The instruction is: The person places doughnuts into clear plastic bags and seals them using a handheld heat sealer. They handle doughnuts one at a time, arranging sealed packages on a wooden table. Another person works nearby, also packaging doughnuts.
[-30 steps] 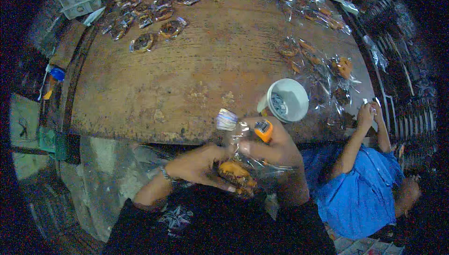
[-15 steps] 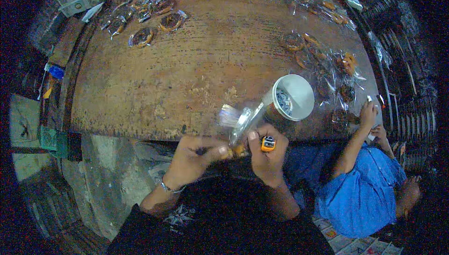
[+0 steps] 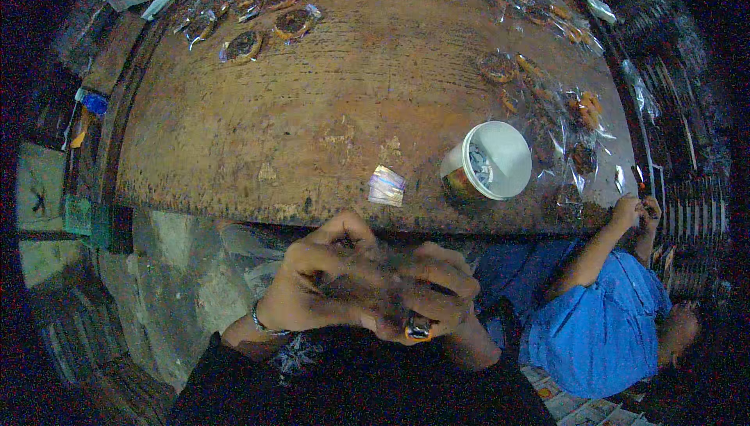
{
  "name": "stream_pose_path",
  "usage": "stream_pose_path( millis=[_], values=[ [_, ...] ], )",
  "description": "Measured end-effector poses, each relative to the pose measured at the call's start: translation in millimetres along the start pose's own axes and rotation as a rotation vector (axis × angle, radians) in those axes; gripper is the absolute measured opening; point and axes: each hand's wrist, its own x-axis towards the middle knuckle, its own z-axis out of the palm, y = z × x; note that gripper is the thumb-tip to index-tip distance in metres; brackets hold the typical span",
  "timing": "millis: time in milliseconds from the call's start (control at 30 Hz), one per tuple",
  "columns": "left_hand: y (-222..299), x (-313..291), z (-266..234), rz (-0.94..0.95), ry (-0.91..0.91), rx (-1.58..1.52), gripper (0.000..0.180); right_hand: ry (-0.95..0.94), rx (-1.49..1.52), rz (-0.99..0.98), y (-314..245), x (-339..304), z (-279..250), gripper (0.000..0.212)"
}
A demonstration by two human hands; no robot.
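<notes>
Both hands, left (image 3: 316,277) and right (image 3: 433,289), were pressed together over something hidden; you needed steady, even pressure, clear of the table edge (image 3: 234,211).

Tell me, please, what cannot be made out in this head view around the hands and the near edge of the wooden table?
- What the left hand and right hand enclose: fingers cover it, motion-blurred.
- Contents of the white cup: too small.
- The small shiny packet: too small to identify.
- What the person in blue handles: tiny, near the dark rim.
</notes>
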Motion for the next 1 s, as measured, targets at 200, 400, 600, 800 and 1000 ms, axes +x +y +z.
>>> stream_pose_path(
  millis=[200,400,600,800,1000],
  values=[
    [-10,-1,1,0.049,0.057,0.158,0.023,-0.197,0.305,0.036,6,14,-10,0.023],
    [-20,5,3,-0.302,-0.077,-0.181,0.013,0.067,0.544,0.657,-29,45,-9,0.028],
    [2,10,-13,-0.091,0.102,0.228,0.029,0.002,0.223,0.379,-15,52,-17,0.031],
    [-11,11,-4,-0.076,0.205,0.279,0.031,0.137,0.222,0.507,-9,42,-7,0.036],
    [-7,13,14,-0.156,0.321,0.088,0.024,0.241,0.192,0.531,-8,49,-1,0.021]
  ],
)
